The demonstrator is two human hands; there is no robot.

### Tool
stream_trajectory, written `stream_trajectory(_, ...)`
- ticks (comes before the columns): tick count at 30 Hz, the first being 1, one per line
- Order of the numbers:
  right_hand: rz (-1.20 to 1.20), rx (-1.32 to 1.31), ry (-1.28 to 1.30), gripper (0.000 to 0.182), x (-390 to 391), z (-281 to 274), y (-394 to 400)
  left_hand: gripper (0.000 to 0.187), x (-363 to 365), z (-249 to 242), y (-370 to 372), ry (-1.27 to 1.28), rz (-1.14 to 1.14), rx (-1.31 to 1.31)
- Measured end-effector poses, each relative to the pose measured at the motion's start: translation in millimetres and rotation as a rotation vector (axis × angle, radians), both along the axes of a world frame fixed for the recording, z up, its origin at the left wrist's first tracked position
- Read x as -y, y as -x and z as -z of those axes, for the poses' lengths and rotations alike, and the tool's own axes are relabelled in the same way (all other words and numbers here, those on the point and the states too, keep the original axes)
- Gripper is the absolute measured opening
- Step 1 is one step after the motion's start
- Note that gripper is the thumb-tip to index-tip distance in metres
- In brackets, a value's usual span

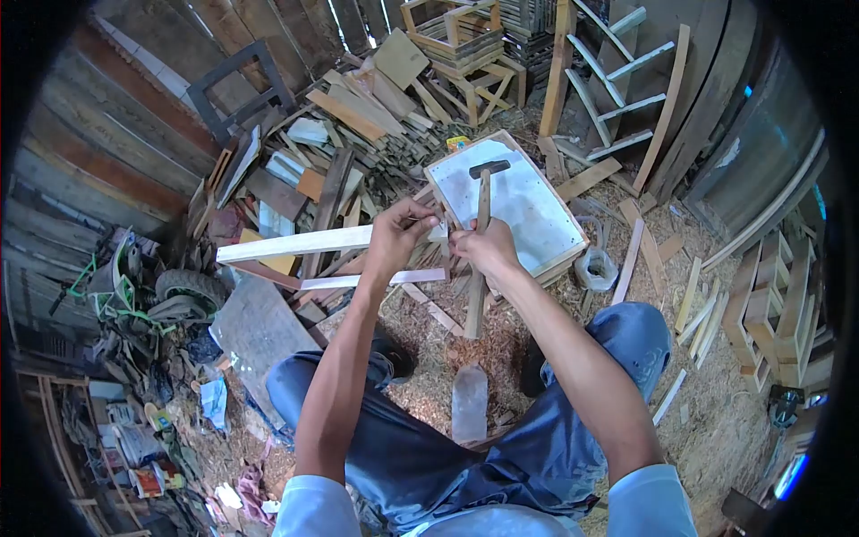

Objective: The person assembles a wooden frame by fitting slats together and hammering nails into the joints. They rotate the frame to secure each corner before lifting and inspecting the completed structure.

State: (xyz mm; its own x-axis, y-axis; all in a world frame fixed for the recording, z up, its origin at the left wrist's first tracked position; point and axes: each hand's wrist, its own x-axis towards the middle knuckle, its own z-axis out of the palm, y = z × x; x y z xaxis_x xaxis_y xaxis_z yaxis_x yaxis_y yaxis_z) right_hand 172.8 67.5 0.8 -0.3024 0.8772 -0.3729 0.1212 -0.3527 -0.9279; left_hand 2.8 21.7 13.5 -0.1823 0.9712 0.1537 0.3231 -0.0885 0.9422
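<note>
My right hand (488, 249) is wrapped round the wooden handle of a hammer (485, 197), whose dark head points away from me over a white-topped wooden box (532, 219). My left hand (404, 231) is closed in a pinch at the right end of a pale wooden frame (295, 245). What sits between its fingertips is too small to make out. The fingers of both hands are close together near that frame corner. A second, pinkish strip (376, 278) of the frame runs below the upper one.
Scrap wood (358, 107) is heaped behind the frame. Stacked wooden frames (461, 45) stand at the back, and a ladder-like rack (617, 80) leans at the right. Near the box sits a clear plastic container (596, 268). A clear bottle (470, 403) lies on the sawdust between my legs.
</note>
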Motion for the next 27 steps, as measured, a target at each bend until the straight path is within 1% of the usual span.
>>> stream_trajectory(1, 0.007, -0.002, 0.000, 0.029, 1, 0, 1, 0.011, 0, 1, 0, 0.004, 0.004, 0.001)
stream_trajectory(3, -0.002, 0.015, 0.000, 0.029, 0, -1, 1, 0.011, 1, 1, 1, 0.108, -0.008, 0.025)
stream_trajectory(4, -0.014, 0.031, -0.004, 0.030, 0, -2, 2, 0.011, 2, 1, 1, 0.110, -0.007, 0.024)
stream_trajectory(6, 0.004, 0.017, -0.003, 0.030, 2, -2, 2, 0.010, 2, 2, 0, 0.034, 0.020, -0.009)
stream_trajectory(10, 0.031, 0.027, -0.019, 0.031, 0, 4, 3, 0.009, 1, 4, -3, -0.005, 0.032, 0.000)
stream_trajectory(15, 0.028, 0.022, -0.052, 0.031, -1, 9, 4, 0.009, 3, -2, -6, -0.047, 0.012, -0.131)
stream_trajectory(18, 0.033, 0.024, -0.052, 0.030, 0, 6, 4, 0.010, 0, 3, -3, -0.073, 0.036, -0.133)
stream_trajectory(20, 0.039, 0.019, -0.051, 0.029, 1, 4, 4, 0.010, 1, 1, -3, -0.068, 0.036, -0.139)
stream_trajectory(22, 0.018, 0.071, -0.072, 0.028, 1, 2, 3, 0.010, 2, 1, -4, -0.063, 0.035, -0.144)
stream_trajectory(24, 0.026, 0.058, -0.080, 0.028, 1, 3, 4, 0.010, 2, 2, -5, 0.012, 0.014, -0.058)
stream_trajectory(27, 0.028, 0.042, -0.086, 0.027, 0, 7, 4, 0.010, 2, 2, -6, -0.006, 0.012, -0.067)
